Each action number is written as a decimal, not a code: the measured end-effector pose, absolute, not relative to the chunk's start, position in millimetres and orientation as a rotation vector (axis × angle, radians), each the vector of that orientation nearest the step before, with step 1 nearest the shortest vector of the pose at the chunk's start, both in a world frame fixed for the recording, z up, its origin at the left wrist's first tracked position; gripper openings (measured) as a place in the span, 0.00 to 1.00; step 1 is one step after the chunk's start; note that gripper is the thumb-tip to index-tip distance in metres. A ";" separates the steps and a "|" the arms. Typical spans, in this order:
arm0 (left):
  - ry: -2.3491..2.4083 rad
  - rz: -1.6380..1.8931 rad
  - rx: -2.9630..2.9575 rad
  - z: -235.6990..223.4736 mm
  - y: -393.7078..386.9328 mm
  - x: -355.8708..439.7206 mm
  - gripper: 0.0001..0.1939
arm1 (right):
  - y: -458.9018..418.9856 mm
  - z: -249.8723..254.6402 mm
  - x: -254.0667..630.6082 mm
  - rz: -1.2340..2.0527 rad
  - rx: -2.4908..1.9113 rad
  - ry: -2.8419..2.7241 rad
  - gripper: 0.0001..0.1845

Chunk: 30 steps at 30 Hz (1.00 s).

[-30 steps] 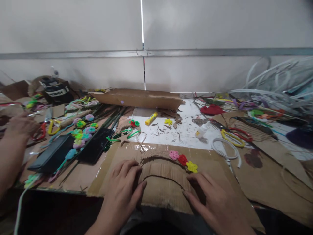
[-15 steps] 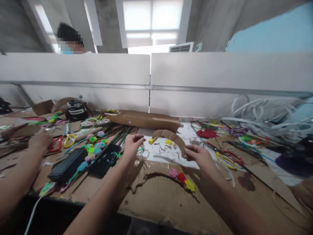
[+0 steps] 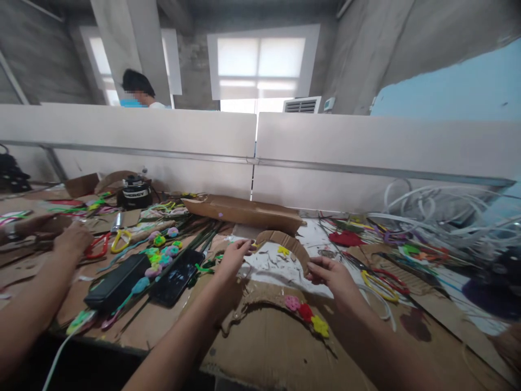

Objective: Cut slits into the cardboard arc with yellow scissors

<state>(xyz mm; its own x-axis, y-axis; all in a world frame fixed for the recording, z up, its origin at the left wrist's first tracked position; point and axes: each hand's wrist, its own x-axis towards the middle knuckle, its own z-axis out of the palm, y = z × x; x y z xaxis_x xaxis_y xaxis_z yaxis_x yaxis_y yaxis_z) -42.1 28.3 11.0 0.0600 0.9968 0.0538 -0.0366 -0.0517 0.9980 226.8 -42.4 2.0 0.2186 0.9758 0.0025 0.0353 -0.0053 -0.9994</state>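
A curved corrugated cardboard strip (image 3: 280,237) arches between my two hands above a white sheet. My right hand (image 3: 329,271) pinches its right end. At the left end, the closed fingers of my left hand (image 3: 235,262) grip the strip, and a speck of yellow shows by the fingertips. Under the arch lies a small yellow flower (image 3: 284,250). Closer to me, a twisted brown band (image 3: 260,300) rests on cardboard, with a pink flower (image 3: 292,303), a red flower (image 3: 305,311) and a yellow flower (image 3: 320,326) along it.
On the left are another person's hand (image 3: 73,239), a black case (image 3: 118,281), a phone (image 3: 178,278) and pipe-cleaner flowers (image 3: 163,252). Scissors with red and yellow handles (image 3: 380,286) lie to the right. Behind are a cardboard trough (image 3: 244,212), white tubing (image 3: 431,201) and a partition (image 3: 163,127).
My left hand has moved right to the left end of the strip and covers most of the yellow piece there. My right hand keeps its pinch. The view has tilted up slightly.
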 end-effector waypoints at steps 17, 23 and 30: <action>0.930 1.194 1.106 -10.6 43.3 -43.0 0.23 | -38.7 -4.8 220.9 1.131 -1.222 -0.939 0.16; 0.921 1.100 1.130 -9.1 37.6 -35.6 0.26 | -32.7 -13.3 219.7 1.154 -1.229 -0.863 0.15; 0.830 0.941 1.165 -0.6 35.0 -5.9 0.26 | -33.1 -24.2 206.8 1.244 -1.223 -0.878 0.13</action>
